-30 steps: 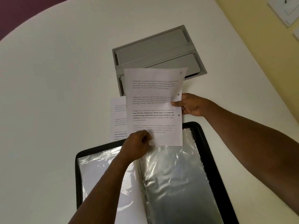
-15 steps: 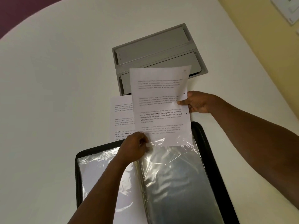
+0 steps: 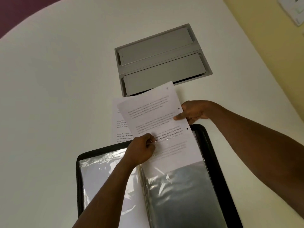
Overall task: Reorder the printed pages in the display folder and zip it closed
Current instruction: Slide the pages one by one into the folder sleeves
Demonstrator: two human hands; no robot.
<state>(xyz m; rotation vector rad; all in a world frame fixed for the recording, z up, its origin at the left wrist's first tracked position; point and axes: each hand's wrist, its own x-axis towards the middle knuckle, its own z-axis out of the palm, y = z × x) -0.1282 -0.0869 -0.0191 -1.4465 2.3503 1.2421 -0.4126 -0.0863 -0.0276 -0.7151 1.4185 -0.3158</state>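
White surface (image 3: 49, 96), grey hatch (image 3: 161, 60) at far side. Display folder (image 3: 213, 162) lying open at near edge. Right hand (image 3: 194, 111) pinching printed page (image 3: 158, 122) edge, left hand (image 3: 142, 149) pinching sleeve (image 3: 181, 191) mouth – page entering sleeve. Best feeding squarely, mouth spread – avoiding corner snag.

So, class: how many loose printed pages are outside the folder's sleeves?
2: one white printed page held by both hands, half slid into a clear sleeve; another lying on the table beneath. More may be hidden.

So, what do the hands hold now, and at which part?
The right hand pinches the printed page at its right edge. The left hand pinches the clear sleeve's top edge, by the page's lower left.
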